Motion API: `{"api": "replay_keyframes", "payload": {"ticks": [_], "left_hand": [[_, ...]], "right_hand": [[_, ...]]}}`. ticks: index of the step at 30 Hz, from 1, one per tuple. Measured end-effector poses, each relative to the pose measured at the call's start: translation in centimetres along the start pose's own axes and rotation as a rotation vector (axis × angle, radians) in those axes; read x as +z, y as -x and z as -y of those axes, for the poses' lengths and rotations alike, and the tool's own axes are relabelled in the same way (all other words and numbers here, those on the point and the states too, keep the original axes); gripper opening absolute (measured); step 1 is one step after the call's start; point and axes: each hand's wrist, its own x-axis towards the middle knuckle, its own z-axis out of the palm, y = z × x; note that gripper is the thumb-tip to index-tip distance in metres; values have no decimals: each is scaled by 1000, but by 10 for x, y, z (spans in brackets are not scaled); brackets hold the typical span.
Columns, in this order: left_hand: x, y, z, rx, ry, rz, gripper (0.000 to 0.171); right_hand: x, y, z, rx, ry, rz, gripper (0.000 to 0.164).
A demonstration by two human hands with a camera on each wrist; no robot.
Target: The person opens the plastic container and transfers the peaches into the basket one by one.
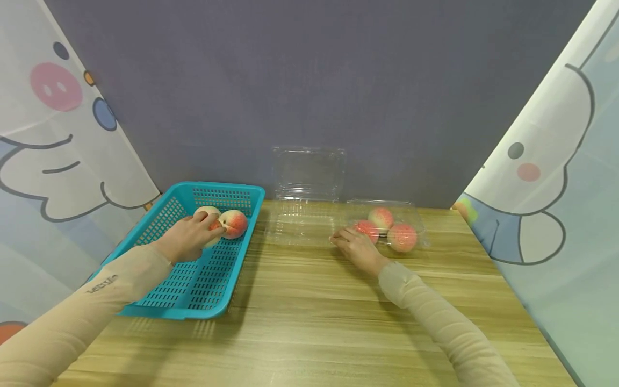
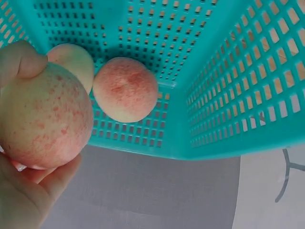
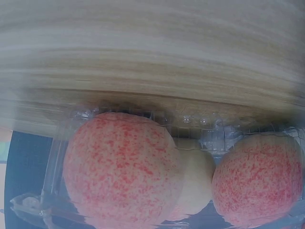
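Observation:
My left hand [image 1: 195, 234] is inside the blue-green basket and grips a pale peach with red speckles [image 2: 47, 119], thumb and fingers around its sides. Two more peaches lie by the basket's far end: a redder peach [image 2: 126, 89] and a paler peach [image 2: 74, 62], partly hidden by the held one. My right hand [image 1: 358, 248] has its fingertips right at the front right corner of an open clear plastic box [image 1: 301, 228]. I cannot tell whether they pinch its rim. The right wrist view shows no fingers, only peaches [image 3: 124, 167] behind clear plastic.
The blue-green basket [image 1: 227, 287] stands at left on the wooden table [image 1: 309, 312]. The open box's lid [image 1: 309, 169] stands upright against the grey back panel [image 1: 309, 80]. Right beside it, a second clear box [image 1: 419, 215] contains three peaches [image 1: 402, 238].

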Motion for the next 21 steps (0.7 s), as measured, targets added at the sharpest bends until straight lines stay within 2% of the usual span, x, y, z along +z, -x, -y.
{"api": "replay_keyframes", "payload": {"ticks": [5,10,13,17,21], "left_hand": [[5,3,2,-3,14,62,54],[14,7,6,-37,76,112,55],[20,8,9,-34,106,131,57],[22,6,11,-24,121,166,56],[22,2,12,-44,137,240,57]], "right_hand": [[0,0,0,-5,-4,-5,25],[1,0,0,-7,1,-2,24],[0,1,0,-8,2,0,24],[-1,0,0,-9,-2,-7,26],[1,0,0,-11,-8,-13,27]]}}
